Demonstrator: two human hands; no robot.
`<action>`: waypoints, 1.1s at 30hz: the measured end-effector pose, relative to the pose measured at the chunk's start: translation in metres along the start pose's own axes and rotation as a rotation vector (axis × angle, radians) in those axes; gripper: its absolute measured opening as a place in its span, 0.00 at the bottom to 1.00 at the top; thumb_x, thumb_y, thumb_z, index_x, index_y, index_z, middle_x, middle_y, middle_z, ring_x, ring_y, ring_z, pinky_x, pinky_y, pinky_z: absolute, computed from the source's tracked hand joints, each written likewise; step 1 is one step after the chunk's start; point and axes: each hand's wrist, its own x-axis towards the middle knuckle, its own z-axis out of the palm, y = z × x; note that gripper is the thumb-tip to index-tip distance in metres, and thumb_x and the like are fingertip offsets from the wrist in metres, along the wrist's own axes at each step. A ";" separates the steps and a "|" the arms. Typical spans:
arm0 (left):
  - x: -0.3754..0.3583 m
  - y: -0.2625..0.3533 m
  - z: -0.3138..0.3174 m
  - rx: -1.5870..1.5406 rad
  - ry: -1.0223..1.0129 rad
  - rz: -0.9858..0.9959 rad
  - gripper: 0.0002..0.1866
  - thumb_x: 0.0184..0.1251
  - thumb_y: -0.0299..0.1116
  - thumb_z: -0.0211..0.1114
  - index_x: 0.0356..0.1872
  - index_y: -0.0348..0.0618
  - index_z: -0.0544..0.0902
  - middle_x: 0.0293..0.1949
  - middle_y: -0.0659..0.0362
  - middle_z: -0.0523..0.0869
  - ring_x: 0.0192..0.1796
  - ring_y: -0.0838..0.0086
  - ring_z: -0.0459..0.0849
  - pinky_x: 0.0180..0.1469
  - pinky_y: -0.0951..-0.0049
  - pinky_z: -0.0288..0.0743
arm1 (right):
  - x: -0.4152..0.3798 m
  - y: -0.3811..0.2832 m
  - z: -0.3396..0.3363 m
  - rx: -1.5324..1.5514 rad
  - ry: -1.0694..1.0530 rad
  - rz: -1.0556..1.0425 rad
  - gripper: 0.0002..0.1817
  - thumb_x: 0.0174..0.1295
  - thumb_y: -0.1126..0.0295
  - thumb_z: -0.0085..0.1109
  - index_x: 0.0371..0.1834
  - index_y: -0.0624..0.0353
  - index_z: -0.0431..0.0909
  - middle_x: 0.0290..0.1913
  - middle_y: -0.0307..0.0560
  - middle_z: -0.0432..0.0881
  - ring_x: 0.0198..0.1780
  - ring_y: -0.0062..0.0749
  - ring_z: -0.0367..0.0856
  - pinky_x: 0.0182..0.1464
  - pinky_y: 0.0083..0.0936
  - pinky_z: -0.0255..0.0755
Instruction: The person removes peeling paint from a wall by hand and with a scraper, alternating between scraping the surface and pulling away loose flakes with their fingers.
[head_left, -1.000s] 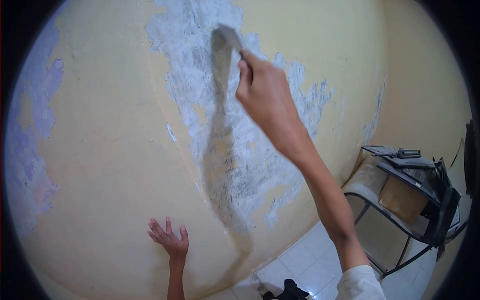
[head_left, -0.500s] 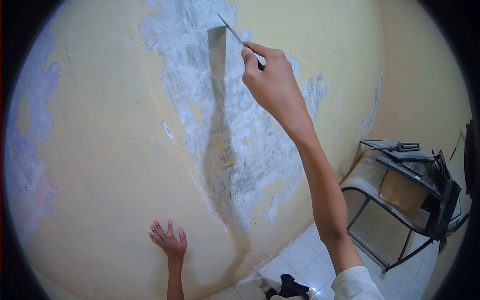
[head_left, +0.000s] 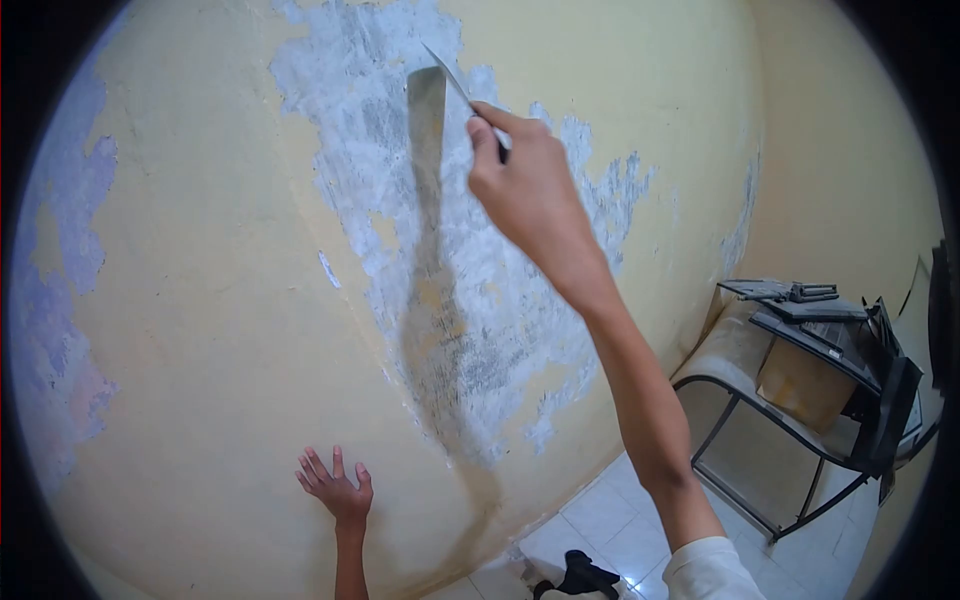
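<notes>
My right hand (head_left: 522,175) is closed round the dark handle of a putty knife (head_left: 449,76), its thin metal blade pointing up and to the left. The blade is close over a large peeled patch (head_left: 370,120) on the yellow painted wall (head_left: 200,300). Bluish-white plaster with grey streaks shows in that patch. A long shadow of the knife and arm falls down the wall. Lower left, my left hand (head_left: 337,487) lies against the yellow paint with its fingers spread, holding nothing.
On the right, a metal-framed table (head_left: 735,350) carries several dark flat panels (head_left: 815,310) and a brown box (head_left: 805,385). White floor tiles (head_left: 615,510) lie below, with a black shoe (head_left: 585,575) at the bottom. Another peeled patch (head_left: 75,300) runs along the far left.
My right hand and the putty knife have moved slightly down and to the left over the peeled patch. My left hand stays in about the same place on the wall.
</notes>
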 end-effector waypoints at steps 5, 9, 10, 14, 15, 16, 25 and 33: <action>-0.002 -0.003 -0.001 -0.006 -0.031 0.006 0.34 0.69 0.41 0.60 0.75 0.46 0.66 0.81 0.42 0.50 0.83 0.44 0.45 0.79 0.36 0.39 | 0.008 0.025 0.020 -0.066 0.150 -0.212 0.20 0.74 0.67 0.49 0.59 0.72 0.79 0.22 0.57 0.79 0.20 0.31 0.71 0.29 0.34 0.69; -0.006 -0.004 -0.001 0.009 -0.027 0.016 0.32 0.69 0.40 0.60 0.74 0.45 0.68 0.81 0.41 0.52 0.82 0.43 0.45 0.78 0.36 0.40 | 0.002 -0.008 0.005 -0.054 -0.057 -0.061 0.15 0.72 0.72 0.46 0.48 0.75 0.79 0.32 0.75 0.82 0.34 0.68 0.84 0.39 0.55 0.75; -0.004 -0.004 0.003 0.003 -0.022 0.023 0.32 0.69 0.40 0.60 0.74 0.45 0.68 0.81 0.41 0.52 0.82 0.43 0.45 0.78 0.36 0.40 | 0.005 -0.009 -0.002 -0.046 -0.053 -0.046 0.16 0.72 0.72 0.46 0.48 0.75 0.79 0.32 0.74 0.82 0.34 0.68 0.83 0.39 0.55 0.74; -0.006 -0.001 -0.001 -0.001 -0.031 -0.010 0.32 0.68 0.41 0.62 0.74 0.48 0.68 0.80 0.42 0.53 0.82 0.44 0.46 0.78 0.36 0.41 | -0.005 0.004 0.017 -0.203 -0.030 -0.113 0.16 0.73 0.71 0.46 0.46 0.75 0.80 0.32 0.74 0.83 0.34 0.67 0.83 0.39 0.53 0.75; -0.005 -0.001 -0.002 -0.001 -0.026 -0.002 0.32 0.69 0.39 0.60 0.73 0.45 0.68 0.81 0.41 0.52 0.82 0.43 0.46 0.78 0.36 0.41 | 0.000 0.004 0.012 -0.199 -0.025 -0.116 0.16 0.73 0.71 0.46 0.46 0.75 0.80 0.32 0.74 0.83 0.34 0.67 0.83 0.39 0.53 0.75; -0.004 0.000 -0.002 0.005 -0.017 -0.005 0.32 0.69 0.39 0.60 0.73 0.45 0.68 0.81 0.41 0.52 0.82 0.43 0.46 0.78 0.36 0.41 | 0.011 0.006 0.005 -0.152 -0.010 -0.070 0.16 0.73 0.71 0.46 0.46 0.75 0.80 0.33 0.74 0.83 0.35 0.67 0.84 0.40 0.53 0.75; -0.020 -0.002 0.007 0.008 -0.010 -0.023 0.33 0.69 0.41 0.61 0.75 0.53 0.66 0.81 0.43 0.53 0.82 0.41 0.47 0.78 0.34 0.40 | 0.013 0.017 0.007 0.013 0.046 -0.061 0.20 0.73 0.68 0.52 0.58 0.73 0.79 0.27 0.63 0.83 0.23 0.38 0.78 0.31 0.35 0.72; -0.016 -0.001 0.005 -0.013 -0.021 -0.030 0.33 0.69 0.40 0.60 0.76 0.51 0.66 0.81 0.43 0.53 0.82 0.42 0.46 0.78 0.34 0.39 | 0.003 0.009 0.009 -0.170 -0.046 -0.125 0.19 0.73 0.71 0.46 0.56 0.76 0.79 0.32 0.74 0.84 0.37 0.65 0.87 0.43 0.50 0.80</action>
